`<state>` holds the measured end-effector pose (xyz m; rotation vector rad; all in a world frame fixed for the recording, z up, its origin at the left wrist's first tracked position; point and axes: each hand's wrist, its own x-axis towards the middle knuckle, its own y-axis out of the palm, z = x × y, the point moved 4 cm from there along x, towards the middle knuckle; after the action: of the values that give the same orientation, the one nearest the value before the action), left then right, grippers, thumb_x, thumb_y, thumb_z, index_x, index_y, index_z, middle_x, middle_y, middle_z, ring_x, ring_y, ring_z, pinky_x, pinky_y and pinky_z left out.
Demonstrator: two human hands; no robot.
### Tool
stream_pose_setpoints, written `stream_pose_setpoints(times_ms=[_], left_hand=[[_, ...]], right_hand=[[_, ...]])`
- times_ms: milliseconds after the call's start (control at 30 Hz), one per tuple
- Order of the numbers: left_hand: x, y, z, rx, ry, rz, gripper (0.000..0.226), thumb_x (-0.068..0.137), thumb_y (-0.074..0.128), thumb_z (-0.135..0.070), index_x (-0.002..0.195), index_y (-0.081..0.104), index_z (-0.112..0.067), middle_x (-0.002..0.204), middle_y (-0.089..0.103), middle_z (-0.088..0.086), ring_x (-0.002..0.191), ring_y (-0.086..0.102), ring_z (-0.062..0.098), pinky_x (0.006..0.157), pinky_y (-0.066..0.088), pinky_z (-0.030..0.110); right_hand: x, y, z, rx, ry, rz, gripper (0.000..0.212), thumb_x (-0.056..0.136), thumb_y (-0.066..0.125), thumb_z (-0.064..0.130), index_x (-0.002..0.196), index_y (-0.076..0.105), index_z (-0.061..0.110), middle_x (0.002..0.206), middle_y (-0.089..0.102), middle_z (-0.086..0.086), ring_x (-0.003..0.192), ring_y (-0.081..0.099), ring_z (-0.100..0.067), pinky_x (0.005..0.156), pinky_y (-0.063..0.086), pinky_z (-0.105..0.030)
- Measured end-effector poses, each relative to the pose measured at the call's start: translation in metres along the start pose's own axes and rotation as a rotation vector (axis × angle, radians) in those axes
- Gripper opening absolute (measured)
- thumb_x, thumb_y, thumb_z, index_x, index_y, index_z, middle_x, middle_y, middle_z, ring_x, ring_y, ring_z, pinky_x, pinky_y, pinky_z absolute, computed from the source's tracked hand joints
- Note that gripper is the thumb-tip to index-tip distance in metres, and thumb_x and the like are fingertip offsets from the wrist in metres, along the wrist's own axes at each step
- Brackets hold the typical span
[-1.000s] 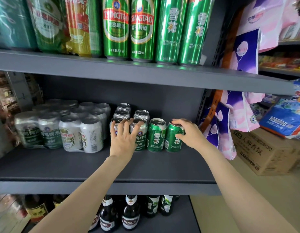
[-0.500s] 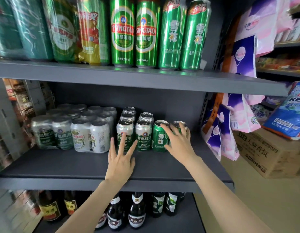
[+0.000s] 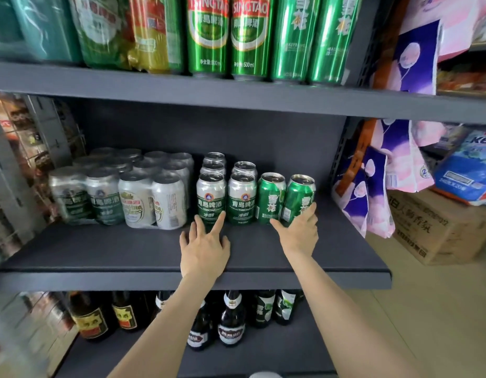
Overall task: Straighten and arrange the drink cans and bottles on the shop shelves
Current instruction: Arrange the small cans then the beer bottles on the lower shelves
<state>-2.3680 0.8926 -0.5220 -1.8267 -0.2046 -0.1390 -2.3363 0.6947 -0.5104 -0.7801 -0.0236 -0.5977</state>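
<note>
**Middle shelf: hands at the front row of cans**

Far left of the middle shelf (image 3: pixel 100 249): a plastic-wrapped pack (image 3: pixel 119 192) holding silver and green cans, several rows deep. Just right of it, loose silver-green cans (image 3: pixel 227 192) stand upright in two columns running back. Left hand (image 3: pixel 203 248) lies low over the shelf, fingers spread and released, index tip touching the base of the front left can (image 3: pixel 211 199). Next right, two green cans side by side: one upright (image 3: pixel 271 199), one (image 3: pixel 300 200) tilted slightly left. Right hand (image 3: pixel 299 231) grasps the tilted can low down, thumb and fingers around its base. Upper shelf: tall green cans (image 3: pixel 263 36), wrapped packs to their left. Bottom shelf: dark bottles (image 3: pixel 231 320) upright. Far right: hanging pink-purple packets (image 3: pixel 378 181), cardboard box (image 3: pixel 438 225) on the floor.
</note>
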Motion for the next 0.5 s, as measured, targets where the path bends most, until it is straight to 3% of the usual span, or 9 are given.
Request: stream_pose_setpoints(times_ms=[400,500], left_hand=[[-0.0002,0.0051,0.0031,0.003,0.027,0.074,0.059,0.097,0.022,-0.038,0.147,-0.010,-0.036,0.154,0.002,0.024,0.143,0.006,0.035,0.114,0.005,0.052],[0.0014,0.0070,0.0053,-0.006,0.050,0.033,0.060,0.097,0.025,-0.037,0.148,-0.006,-0.033,0.154,0.003,0.024,0.142,0.007,0.034,0.114,0.006,0.051]], right_hand=[[0.0011,0.0038,-0.0059,0.109,-0.040,0.003,0.108,0.075,0.076,0.034,0.148,0.002,0.005,0.149,0.024,-0.020,0.134,0.030,-0.034,0.109,0.030,-0.046],[-0.0048,-0.0030,-0.0016,0.079,-0.144,-0.112,0.099,0.077,0.076,0.028,0.149,0.011,0.011,0.152,0.017,-0.018,0.136,0.024,-0.036,0.110,0.026,-0.045]])
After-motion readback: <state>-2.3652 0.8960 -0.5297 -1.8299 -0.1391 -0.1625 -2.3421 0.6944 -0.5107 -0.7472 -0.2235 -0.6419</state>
